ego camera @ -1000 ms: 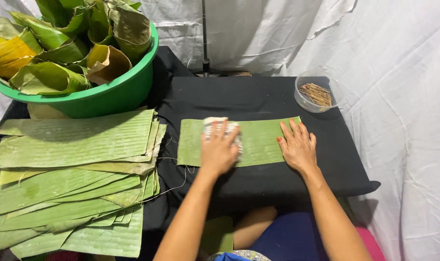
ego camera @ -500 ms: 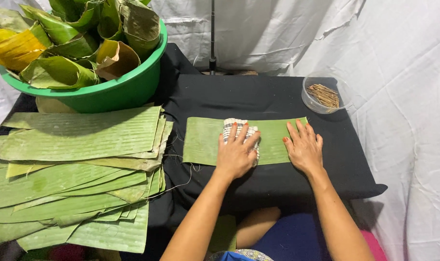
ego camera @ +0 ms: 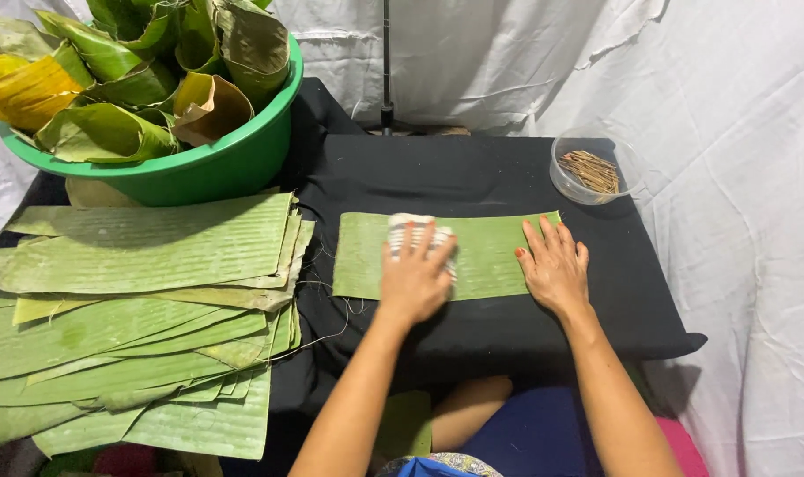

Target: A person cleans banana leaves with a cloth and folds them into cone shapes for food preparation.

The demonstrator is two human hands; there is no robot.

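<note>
A rectangular green banana leaf piece [ego camera: 490, 252] lies flat on the black cloth-covered table [ego camera: 455, 172]. My left hand [ego camera: 412, 276] presses a small white striped cloth [ego camera: 406, 226] onto the middle of the leaf, fingers spread over it. My right hand [ego camera: 554, 265] lies flat, fingers apart, on the leaf's right end and holds nothing.
A stack of cut banana leaves [ego camera: 146, 300] covers the left side. Behind it stands a green plastic tub [ego camera: 216, 168] full of folded leaves. A clear bowl of thin brown sticks [ego camera: 589, 168] sits at the table's back right. White sheets hang all around.
My left hand with the cloth has slid along the leaf, to the right and then back left. My right hand has stayed on the leaf's right end.
</note>
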